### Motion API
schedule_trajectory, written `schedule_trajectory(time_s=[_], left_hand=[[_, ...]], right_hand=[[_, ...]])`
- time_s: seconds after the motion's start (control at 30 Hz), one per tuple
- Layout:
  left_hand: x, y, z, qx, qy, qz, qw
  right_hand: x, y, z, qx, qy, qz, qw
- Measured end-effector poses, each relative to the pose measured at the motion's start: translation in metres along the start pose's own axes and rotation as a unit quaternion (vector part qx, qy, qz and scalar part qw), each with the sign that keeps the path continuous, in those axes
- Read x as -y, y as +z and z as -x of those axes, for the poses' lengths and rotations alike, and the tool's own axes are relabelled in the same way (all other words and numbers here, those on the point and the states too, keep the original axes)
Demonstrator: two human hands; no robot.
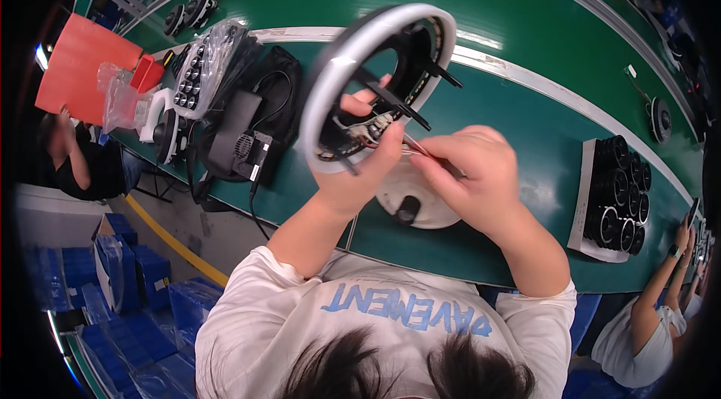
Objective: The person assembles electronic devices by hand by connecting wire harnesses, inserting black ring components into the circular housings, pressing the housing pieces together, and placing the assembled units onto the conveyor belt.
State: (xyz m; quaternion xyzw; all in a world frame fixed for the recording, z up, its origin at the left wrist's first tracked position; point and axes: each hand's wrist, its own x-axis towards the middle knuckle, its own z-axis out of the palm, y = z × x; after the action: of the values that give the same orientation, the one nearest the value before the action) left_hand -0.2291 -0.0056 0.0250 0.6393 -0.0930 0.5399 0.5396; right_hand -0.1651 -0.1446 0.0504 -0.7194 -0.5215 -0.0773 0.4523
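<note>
My left hand (366,162) is closed on a large ring-shaped housing (324,84) with a silver-white rim, held tilted above the green bench. Inside the ring are a dark lining, small circuit parts with pale connectors (373,129) and black posts (444,75) that stick out. Close by the left thumb, my right hand (477,174) pinches thin reddish wires (414,147) that lead toward the connectors. Its fingers partly hide their ends. Under both hands a round white part (432,207) with a dark round hole or knob lies on the bench.
Left on the bench (526,121) are a black device with a cable (240,136), a wrapped tray of round parts (199,72) and a red bin (146,74). Several black rings (619,189) sit on a white tray at right. Other people work at both sides. Blue boxes (150,271) stand lower left.
</note>
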Motion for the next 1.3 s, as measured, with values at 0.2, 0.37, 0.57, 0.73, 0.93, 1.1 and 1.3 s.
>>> schedule_trajectory(time_s=[0.2, 0.37, 0.57, 0.73, 0.93, 1.1, 1.3], left_hand=[[-0.011, -0.004, 0.002, 0.002, -0.164, 0.107, 0.981], [-0.018, -0.006, -0.005, 0.022, -0.292, 0.199, 0.935], [-0.014, -0.008, -0.003, 0.015, -0.379, 0.250, 0.891], [-0.017, -0.008, -0.004, 0.016, -0.380, 0.270, 0.884], [-0.016, -0.004, 0.004, 0.011, -0.362, 0.209, 0.908], [-0.016, 0.002, 0.004, -0.002, -0.368, 0.190, 0.910], [-0.017, -0.001, 0.002, -0.031, -0.401, 0.184, 0.897]], right_hand=[[0.002, -0.013, -0.010, -0.016, -0.002, 0.006, 1.000], [0.000, -0.019, -0.010, -0.017, 0.103, -0.098, 0.990], [-0.004, -0.023, -0.014, 0.013, 0.028, -0.082, 0.996], [-0.011, -0.020, -0.015, 0.019, -0.035, 0.015, 0.999], [-0.002, -0.015, -0.011, -0.046, -0.077, 0.219, 0.972], [0.002, -0.016, -0.006, -0.056, -0.033, 0.238, 0.969], [0.003, -0.014, -0.004, -0.041, -0.016, 0.213, 0.976]])
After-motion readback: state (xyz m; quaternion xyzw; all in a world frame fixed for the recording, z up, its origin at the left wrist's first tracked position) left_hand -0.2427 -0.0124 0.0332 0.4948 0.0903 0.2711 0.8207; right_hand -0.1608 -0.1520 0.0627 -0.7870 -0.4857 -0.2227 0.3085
